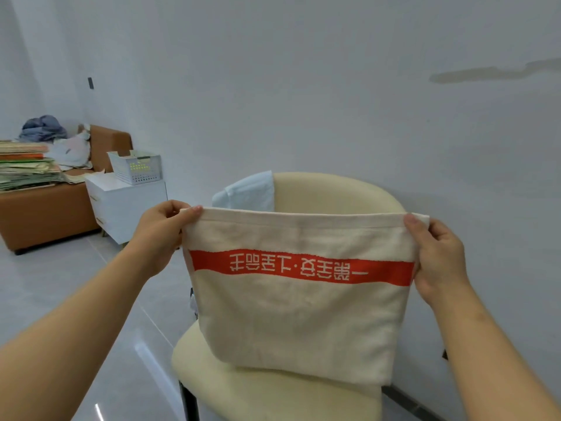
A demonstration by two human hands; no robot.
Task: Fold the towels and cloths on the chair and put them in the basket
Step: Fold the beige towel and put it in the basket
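Held up in front of the cream chair [334, 192]: a cream towel with a red band [297, 311], pinched at both top corners. Clamped on the 9 o'clock corner by the left hand [164, 235], thumb over the hem; gripped the same way at the 3 o'clock corner by the right hand [437, 253]. Stretched level from 9 to 3 o'clock along the top hem, hanging toward 6 o'clock, lower edge at the seat; touching or just clear, cannot tell. Shared evenly between both hands, so probably next: carry one corner across to the other to halve the width. Well apart at 10 o'clock from the left hand, and nearer that hand: the white basket [136, 167], on a white drawer cabinet [127, 205]. Draped over the chair back at 11 o'clock, not yet folded: a light blue towel [246, 192].
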